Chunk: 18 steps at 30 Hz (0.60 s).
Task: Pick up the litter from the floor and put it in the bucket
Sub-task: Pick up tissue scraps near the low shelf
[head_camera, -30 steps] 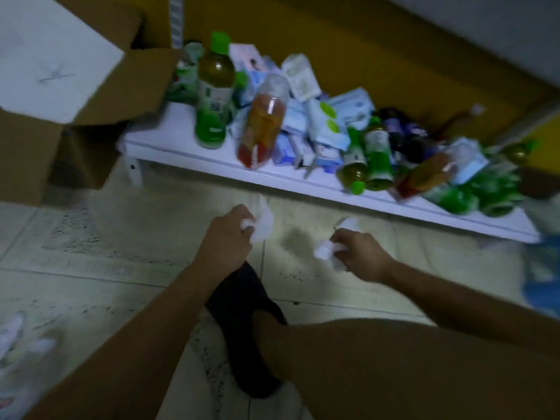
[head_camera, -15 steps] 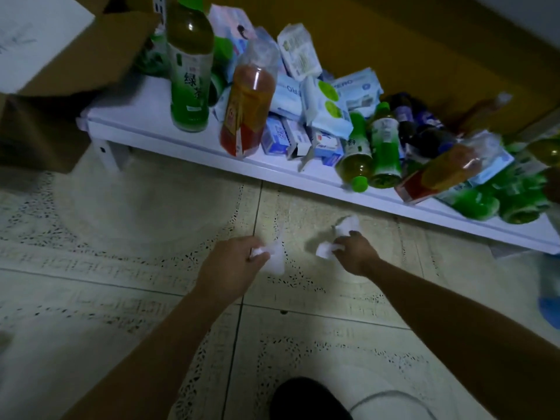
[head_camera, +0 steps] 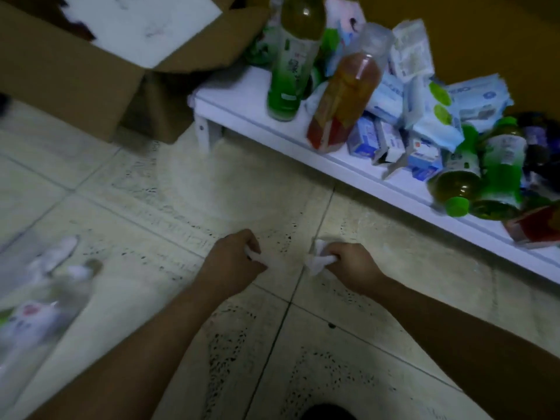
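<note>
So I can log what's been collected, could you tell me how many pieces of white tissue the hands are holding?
2: one white tissue in the left hand, another tissue in the right hand. Blurred litter at the far left may include more.

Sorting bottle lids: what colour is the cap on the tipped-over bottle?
Bright green cap, seen in the head view.

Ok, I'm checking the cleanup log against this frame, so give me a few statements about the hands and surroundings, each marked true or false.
1. The left hand grips a white tissue scrap. True.
2. The right hand is empty. False: it holds a crumpled white tissue.
3. A cardboard box sits on the floor left of the white shelf. True.
4. The bucket stands between the hands. False: no bucket is in view.
5. The tall green-label bottle lies flat on the floor. False: it stands upright on the shelf.
</note>
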Available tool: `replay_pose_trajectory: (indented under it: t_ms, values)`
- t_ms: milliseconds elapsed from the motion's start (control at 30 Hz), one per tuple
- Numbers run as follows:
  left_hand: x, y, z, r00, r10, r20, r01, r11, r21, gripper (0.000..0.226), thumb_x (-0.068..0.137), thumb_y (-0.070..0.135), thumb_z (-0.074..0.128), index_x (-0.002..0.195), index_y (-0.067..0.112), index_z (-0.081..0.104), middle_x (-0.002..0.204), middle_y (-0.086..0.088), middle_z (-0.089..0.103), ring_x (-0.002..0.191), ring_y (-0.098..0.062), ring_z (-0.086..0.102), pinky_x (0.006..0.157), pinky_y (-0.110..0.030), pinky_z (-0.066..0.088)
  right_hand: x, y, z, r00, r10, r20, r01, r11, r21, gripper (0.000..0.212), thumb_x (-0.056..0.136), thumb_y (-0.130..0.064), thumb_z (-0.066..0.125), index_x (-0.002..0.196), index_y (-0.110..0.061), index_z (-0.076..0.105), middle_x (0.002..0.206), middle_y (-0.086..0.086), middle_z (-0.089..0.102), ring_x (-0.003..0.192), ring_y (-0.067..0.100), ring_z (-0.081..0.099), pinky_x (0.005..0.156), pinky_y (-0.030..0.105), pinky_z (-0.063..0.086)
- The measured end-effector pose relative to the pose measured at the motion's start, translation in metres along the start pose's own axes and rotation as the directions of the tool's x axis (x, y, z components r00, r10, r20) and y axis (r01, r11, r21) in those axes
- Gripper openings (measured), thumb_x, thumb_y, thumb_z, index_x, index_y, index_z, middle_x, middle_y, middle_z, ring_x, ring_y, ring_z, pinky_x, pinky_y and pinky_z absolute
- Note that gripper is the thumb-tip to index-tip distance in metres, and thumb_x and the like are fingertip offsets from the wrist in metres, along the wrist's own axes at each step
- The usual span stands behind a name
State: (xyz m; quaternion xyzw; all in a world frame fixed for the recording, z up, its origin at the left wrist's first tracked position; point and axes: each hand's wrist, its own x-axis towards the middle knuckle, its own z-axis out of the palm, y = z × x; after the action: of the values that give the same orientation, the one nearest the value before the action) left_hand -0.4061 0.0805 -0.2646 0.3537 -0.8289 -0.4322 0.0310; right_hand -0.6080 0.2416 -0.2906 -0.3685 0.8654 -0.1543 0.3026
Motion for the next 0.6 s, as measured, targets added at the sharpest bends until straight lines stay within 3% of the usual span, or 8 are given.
replay_pose_trajectory:
  t_ms: [33, 100, 133, 200, 267, 433, 500, 600]
  values:
    - [-0.005, -0.004, -0.013, 0.999, -0.006, -0.049, 0.006, 1.0, 0.005, 0.024, 0.077, 0.02, 0.074, 0.076, 0.017, 0.051, 0.066, 0.006, 0.05, 0.057, -0.011, 0.049, 0.041, -0.01, 0.03, 0.001, -0.025, 0.002, 0.995, -0.104, 0.003, 0.104, 0.995, -0.002, 0.021, 0.093, -0.009, 0.056, 0.109, -0.009, 0.07, 0.1, 0.004, 0.069, 0.091, 0.014, 0.065, 0.084, 0.029, 0.05]
    - [-0.016, -0.008, -0.046, 0.989, -0.003, -0.148, 0.007, 1.0, 0.025, 0.021, 0.079, 0.016, 0.07, 0.075, 0.017, 0.049, 0.064, 0.009, 0.048, 0.056, -0.006, 0.045, 0.041, -0.011, 0.033, 0.001, -0.08, -0.003, 0.967, -0.254, 0.005, 0.253, 0.967, 0.018, 0.042, 0.09, -0.016, 0.063, 0.13, -0.009, 0.054, 0.116, 0.003, 0.063, 0.104, 0.015, 0.06, 0.091, 0.028, 0.047]
    - [-0.024, -0.009, -0.066, 0.981, -0.002, -0.193, 0.011, 0.999, 0.046, 0.019, 0.079, 0.014, 0.067, 0.075, 0.017, 0.049, 0.065, 0.008, 0.048, 0.057, -0.005, 0.045, 0.042, -0.012, 0.033, -0.001, -0.106, -0.01, 0.945, -0.326, 0.026, 0.326, 0.945, 0.027, 0.039, 0.09, -0.019, 0.064, 0.127, -0.012, 0.056, 0.11, 0.0, 0.064, 0.098, 0.01, 0.061, 0.085, 0.024, 0.047]
    - [-0.043, -0.007, -0.109, 0.967, 0.005, -0.256, 0.019, 0.996, 0.091, 0.016, 0.079, 0.01, 0.062, 0.075, 0.017, 0.048, 0.07, 0.003, 0.052, 0.061, -0.009, 0.046, 0.045, -0.013, 0.029, -0.004, -0.155, -0.025, 0.895, -0.446, 0.027, 0.446, 0.895, -0.014, 0.011, 0.088, -0.019, 0.065, 0.099, -0.02, 0.068, 0.082, -0.009, 0.066, 0.07, -0.005, 0.058, 0.064, 0.016, 0.043]
    - [-0.065, -0.002, -0.154, 0.956, 0.016, -0.292, 0.022, 0.992, 0.128, 0.017, 0.079, 0.006, 0.055, 0.072, 0.02, 0.047, 0.075, -0.001, 0.056, 0.068, -0.016, 0.049, 0.051, -0.019, 0.034, -0.01, -0.207, -0.045, 0.843, -0.538, 0.003, 0.538, 0.843, -0.024, 0.008, 0.083, -0.015, 0.069, 0.08, -0.022, 0.066, 0.066, -0.014, 0.06, 0.059, -0.007, 0.055, 0.053, 0.01, 0.038]
    - [-0.131, 0.018, -0.274, 0.904, 0.007, -0.428, 0.109, 0.963, 0.246, 0.009, 0.082, 0.012, 0.056, 0.081, 0.02, 0.055, 0.082, 0.0, 0.06, 0.077, -0.019, 0.056, 0.059, -0.027, 0.041, -0.042, -0.343, -0.079, 0.707, -0.705, 0.056, 0.707, 0.706, -0.037, 0.007, 0.085, -0.009, 0.065, 0.086, -0.011, 0.071, 0.077, -0.006, 0.064, 0.065, -0.001, 0.056, 0.053, 0.005, 0.041]
    - [-0.17, 0.022, -0.319, 0.864, 0.019, -0.503, 0.123, 0.961, 0.247, 0.009, 0.084, 0.016, 0.057, 0.079, 0.023, 0.058, 0.081, 0.001, 0.063, 0.077, -0.017, 0.059, 0.064, -0.028, 0.044, -0.063, -0.395, -0.079, 0.662, -0.748, 0.048, 0.749, 0.663, 0.007, 0.009, 0.087, -0.016, 0.062, 0.082, -0.02, 0.068, 0.074, -0.002, 0.069, 0.062, 0.012, 0.064, 0.046, 0.015, 0.048]
    - [-0.238, 0.013, -0.367, 0.781, -0.015, -0.624, 0.211, 0.947, 0.24, 0.011, 0.079, 0.015, 0.06, 0.085, 0.02, 0.067, 0.077, 0.001, 0.069, 0.073, -0.017, 0.064, 0.063, -0.027, 0.05, -0.098, -0.466, -0.055, 0.568, -0.821, 0.053, 0.812, 0.57, 0.126, 0.005, 0.084, -0.02, 0.065, 0.081, -0.024, 0.064, 0.071, 0.001, 0.07, 0.057, 0.016, 0.068, 0.049, 0.024, 0.057]
